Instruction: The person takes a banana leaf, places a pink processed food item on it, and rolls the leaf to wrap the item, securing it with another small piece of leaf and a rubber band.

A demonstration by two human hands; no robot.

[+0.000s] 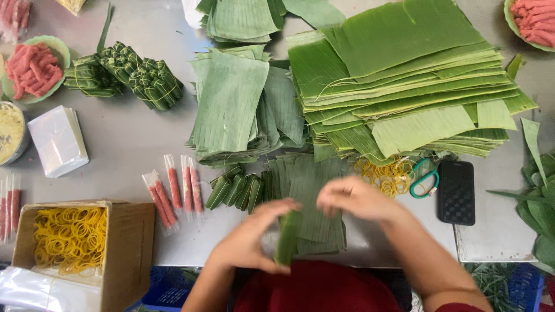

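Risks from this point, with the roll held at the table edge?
1. The left hand holds the leaf-wrapped roll upright right at the table edge; no band shows on it, so the leaf may spring open or the roll may drop off.
2. The right hand is motion-blurred just beside the loose rubber bands and scissors; a quick sweep might scatter them.

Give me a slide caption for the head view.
Both hands hold a leaf-wrapped roll beside stacked banana leaves.

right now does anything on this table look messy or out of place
Mostly tidy. The loose yellow rubber bands lie scattered by the leaf stack rather than in the cardboard box, and green scissors and a black phone sit among them.
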